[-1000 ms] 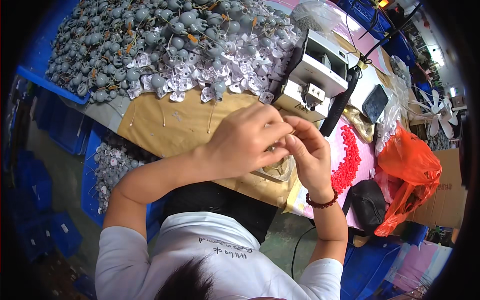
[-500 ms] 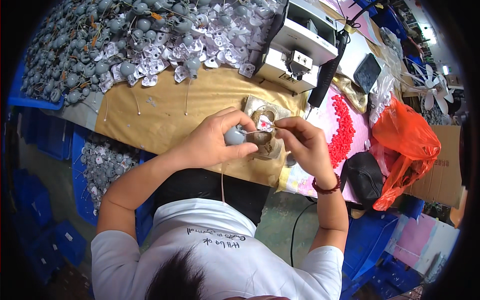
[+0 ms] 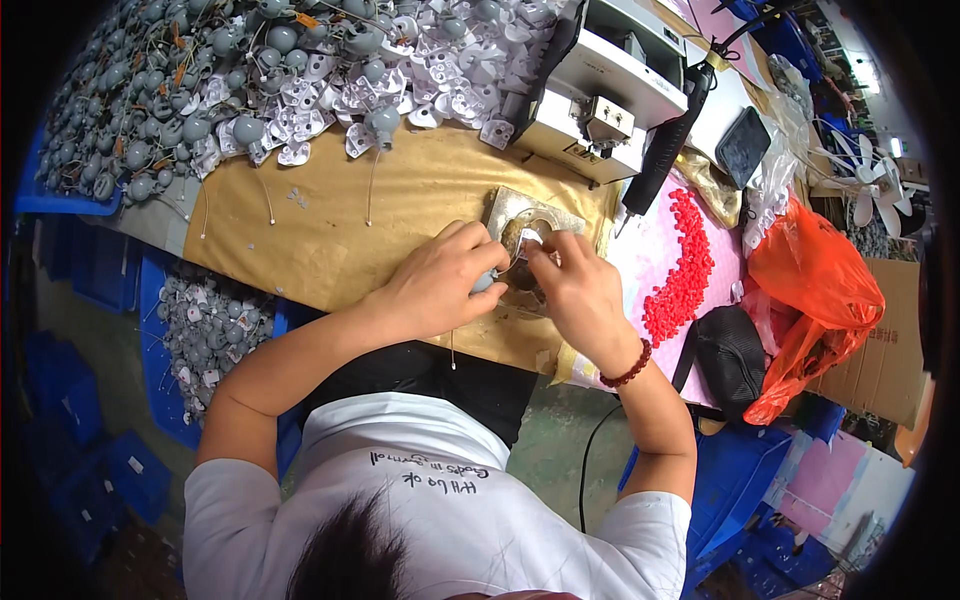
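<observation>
The left hand (image 3: 440, 285) pinches a small grey rounded plastic part (image 3: 484, 283) with a thin wire, just left of the flat metal fixture plate (image 3: 512, 208). The right hand (image 3: 578, 295) holds a small white piece (image 3: 530, 238) in narrowed fingertips over that plate, with a spread of red plastic caps (image 3: 685, 272) to its right.

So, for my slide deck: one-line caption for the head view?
Both hands, left hand and right hand, press a small grey part at a metal fixture.

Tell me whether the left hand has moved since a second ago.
Yes. The left hand has dropped from mid-air onto the metal fixture on the brown mat.
</observation>
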Demonstrator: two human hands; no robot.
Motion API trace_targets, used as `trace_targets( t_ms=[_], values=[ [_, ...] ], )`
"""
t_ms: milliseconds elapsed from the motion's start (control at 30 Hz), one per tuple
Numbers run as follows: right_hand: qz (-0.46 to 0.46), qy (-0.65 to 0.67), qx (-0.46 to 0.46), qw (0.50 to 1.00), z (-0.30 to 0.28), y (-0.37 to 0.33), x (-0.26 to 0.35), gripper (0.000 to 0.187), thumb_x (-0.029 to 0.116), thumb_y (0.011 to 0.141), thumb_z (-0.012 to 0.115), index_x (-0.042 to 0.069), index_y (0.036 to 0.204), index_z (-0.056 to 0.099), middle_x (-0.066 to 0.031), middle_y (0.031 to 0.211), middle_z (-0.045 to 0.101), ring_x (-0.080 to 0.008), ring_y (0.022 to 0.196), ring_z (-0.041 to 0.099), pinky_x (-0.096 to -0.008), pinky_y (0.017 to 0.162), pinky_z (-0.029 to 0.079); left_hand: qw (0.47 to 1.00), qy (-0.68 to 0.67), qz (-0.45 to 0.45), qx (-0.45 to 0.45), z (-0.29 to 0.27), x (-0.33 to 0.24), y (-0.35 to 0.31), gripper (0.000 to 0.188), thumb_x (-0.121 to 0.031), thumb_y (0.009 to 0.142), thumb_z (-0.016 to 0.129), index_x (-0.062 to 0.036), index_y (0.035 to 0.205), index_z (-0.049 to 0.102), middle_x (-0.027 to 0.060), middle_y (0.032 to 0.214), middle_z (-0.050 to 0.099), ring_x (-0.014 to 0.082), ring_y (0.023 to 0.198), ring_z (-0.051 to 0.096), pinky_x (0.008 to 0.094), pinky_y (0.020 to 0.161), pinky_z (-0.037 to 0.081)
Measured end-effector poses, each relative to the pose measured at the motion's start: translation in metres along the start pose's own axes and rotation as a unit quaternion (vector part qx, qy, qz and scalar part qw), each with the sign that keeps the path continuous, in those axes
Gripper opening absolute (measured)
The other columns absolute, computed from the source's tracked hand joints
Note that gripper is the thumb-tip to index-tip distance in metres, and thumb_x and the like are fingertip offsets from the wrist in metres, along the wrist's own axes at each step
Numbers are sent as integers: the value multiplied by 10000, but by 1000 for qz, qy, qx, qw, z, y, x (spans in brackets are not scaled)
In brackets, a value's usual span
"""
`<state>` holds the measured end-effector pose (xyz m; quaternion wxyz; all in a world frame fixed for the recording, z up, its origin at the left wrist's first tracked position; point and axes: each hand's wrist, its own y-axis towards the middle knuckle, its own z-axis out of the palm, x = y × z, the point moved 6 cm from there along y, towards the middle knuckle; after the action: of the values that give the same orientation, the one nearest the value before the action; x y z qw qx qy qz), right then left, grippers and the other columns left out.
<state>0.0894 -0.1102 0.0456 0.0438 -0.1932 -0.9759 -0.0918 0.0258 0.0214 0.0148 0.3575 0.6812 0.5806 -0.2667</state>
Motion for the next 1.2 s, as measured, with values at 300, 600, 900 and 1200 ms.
trace_targets(
  t_ms=[300,600,900,1200],
  values=[
    [-62,-16,15,998,-1,-7,0,366,69,717,619,-19,1070,660,-70,990,553,-216,852,562,-326,647,539,966,225,83,-99,4,-17,3,431,-101,759,725,-69,1177,626,116,1254,548,312,1209,482,457,1005,407],
    [-104,34,43,993,0,-6,-14,256,90,735,626,3,971,676,-73,989,550,-231,850,570,-335,657,542,961,246,94,-78,26,-16,-2,538,-142,782,710,-21,1289,577,117,1336,549,276,1240,497,475,1049,370],
    [157,344,-62,924,4,-50,-64,348,-72,833,623,5,1168,676,-158,1187,651,-300,1136,609,-362,964,488,965,226,113,-64,33,-14,2,521,-100,750,703,-55,1260,604,144,1300,564,277,1207,523,467,1016,396],
    [186,313,-41,930,26,-74,-75,407,-5,840,689,13,1223,552,-151,1223,617,-292,1121,621,-362,978,477,971,195,126,-60,27,-13,13,428,-78,733,703,-68,1158,661,127,1204,598,293,1145,564,405,930,475]
  ],
)
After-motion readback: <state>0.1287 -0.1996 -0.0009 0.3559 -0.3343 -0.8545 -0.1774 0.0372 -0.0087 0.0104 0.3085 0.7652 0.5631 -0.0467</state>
